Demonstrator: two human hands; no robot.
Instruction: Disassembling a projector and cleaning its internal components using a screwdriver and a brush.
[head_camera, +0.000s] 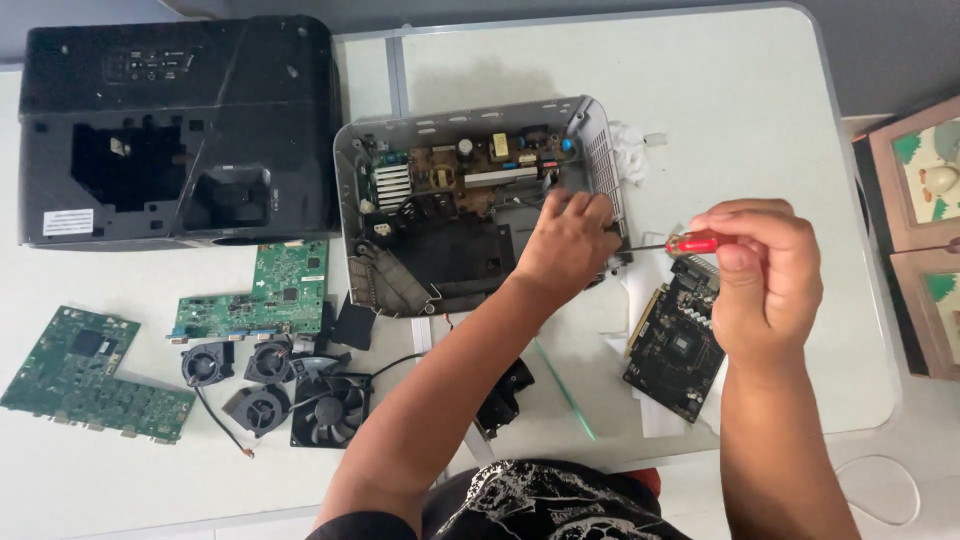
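Note:
An open grey device housing (470, 200) lies on the white table (700, 110), with a brown power board and black parts inside. My left hand (568, 240) rests on the housing's right front part, fingers curled onto its edge. My right hand (765, 275) grips a red-handled screwdriver (690, 243), its thin shaft pointing left toward the housing's right wall, close to my left hand's fingers.
A black top cover (175, 130) sits at the far left. Two green circuit boards (255, 290) (90, 375), several small black fans (270, 385), and a black card (675, 345) on white paper lie about. A wooden box (915, 230) stands at the right.

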